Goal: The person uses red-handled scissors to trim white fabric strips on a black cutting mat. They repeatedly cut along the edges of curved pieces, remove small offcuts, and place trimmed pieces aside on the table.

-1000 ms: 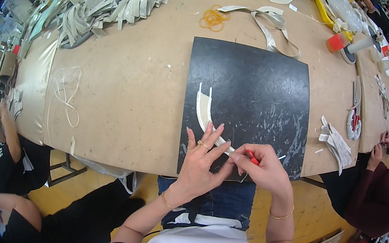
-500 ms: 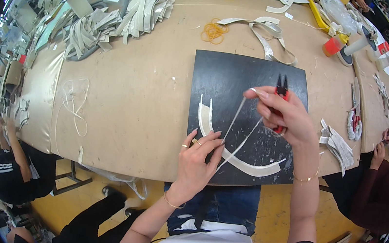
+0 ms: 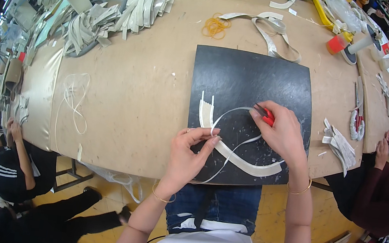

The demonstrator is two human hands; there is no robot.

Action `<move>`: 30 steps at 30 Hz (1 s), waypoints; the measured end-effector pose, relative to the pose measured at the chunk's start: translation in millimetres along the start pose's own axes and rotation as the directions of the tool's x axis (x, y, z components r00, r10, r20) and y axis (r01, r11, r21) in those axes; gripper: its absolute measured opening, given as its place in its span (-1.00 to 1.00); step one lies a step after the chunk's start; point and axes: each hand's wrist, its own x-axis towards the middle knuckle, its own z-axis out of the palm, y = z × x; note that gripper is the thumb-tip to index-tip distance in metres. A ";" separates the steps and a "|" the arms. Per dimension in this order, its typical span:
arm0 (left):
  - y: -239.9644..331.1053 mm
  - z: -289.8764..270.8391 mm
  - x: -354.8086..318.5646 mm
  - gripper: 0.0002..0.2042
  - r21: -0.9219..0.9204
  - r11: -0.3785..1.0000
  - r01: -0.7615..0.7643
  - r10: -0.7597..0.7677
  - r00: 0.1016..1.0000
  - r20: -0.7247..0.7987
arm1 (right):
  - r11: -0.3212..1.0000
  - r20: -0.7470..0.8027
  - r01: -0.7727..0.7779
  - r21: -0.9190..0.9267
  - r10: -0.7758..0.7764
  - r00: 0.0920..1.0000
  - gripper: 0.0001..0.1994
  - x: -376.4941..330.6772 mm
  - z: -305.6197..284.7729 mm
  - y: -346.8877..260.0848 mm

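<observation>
A curved cream strip [image 3: 252,168] with white edges lies on a black board [image 3: 240,73] in front of me. My left hand [image 3: 188,156] pinches it near its middle, thumb and index finger together. Above the board's right half, my right hand [image 3: 282,133] is closed around small red-handled pliers [image 3: 268,116] with dark tips pointing left. A thin white cord [image 3: 227,111] arcs from my left fingertips up to the right fingers by the pliers. Below the right hand, the cord comes down across the strip to the board's near edge. My palms hide part of both tools and cord.
Bundles of pale strips [image 3: 145,9] lie at the far left, with a loose white cord [image 3: 76,106] nearer. Orange rubber bands [image 3: 215,27] and a looped strip [image 3: 278,29] sit beyond the board. White-wrapped scissors [image 3: 357,121] lie right; people work at both sides.
My right hand has lowered, and the pliers have tipped from upright to pointing left. The cord has gone from taut to a loose arc. My left fingers have drawn into a pinch on the strip.
</observation>
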 end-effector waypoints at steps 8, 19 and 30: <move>6.3 1.0 1.4 -0.78 -0.059 0.997 0.055 -0.056 0.998 -0.026 | 0.996 -0.138 0.086 -0.013 -0.087 0.987 -0.61 -36.8 -18.3 -17.9; 14.0 -5.3 2.0 -0.61 0.068 0.997 -0.026 0.021 0.997 0.078 | 0.966 0.277 0.250 0.062 -0.258 0.926 -0.64 -27.7 7.3 -30.3; 15.6 -8.5 1.6 -0.62 0.120 0.991 -0.050 0.035 0.991 0.127 | 0.956 0.359 0.283 0.083 -0.293 0.886 -0.75 -16.8 7.6 -34.1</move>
